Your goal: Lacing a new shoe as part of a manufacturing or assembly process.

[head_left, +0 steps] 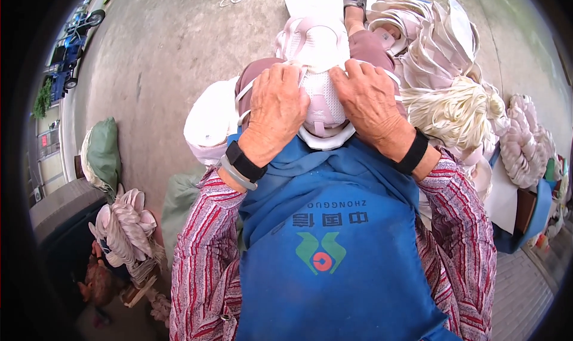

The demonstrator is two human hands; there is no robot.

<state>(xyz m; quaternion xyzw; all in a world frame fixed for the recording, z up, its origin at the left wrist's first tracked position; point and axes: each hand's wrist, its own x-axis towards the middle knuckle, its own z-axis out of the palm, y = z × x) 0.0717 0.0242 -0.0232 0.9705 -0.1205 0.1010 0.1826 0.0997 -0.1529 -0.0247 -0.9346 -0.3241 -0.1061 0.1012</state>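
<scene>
My left hand [276,105] and my right hand [369,97] both press down on a white and pale pink shoe upper [323,102] that lies on my lap above a blue apron [328,245]. The fingers of each hand curl over the piece's side edges, with its white mesh middle showing between them. A white curved rim of the piece sticks out below my palms. Each wrist wears a black band, and the left also has a grey one. More pale pink shoe uppers [310,39] lie just beyond my knees.
Stacks of white shoe pieces [439,33] and bundles of cream cord [450,111] sit at the right. Another bundle of pale pieces [128,227] lies at the lower left near a green sack [102,153]. Grey concrete ground [173,48] spreads ahead.
</scene>
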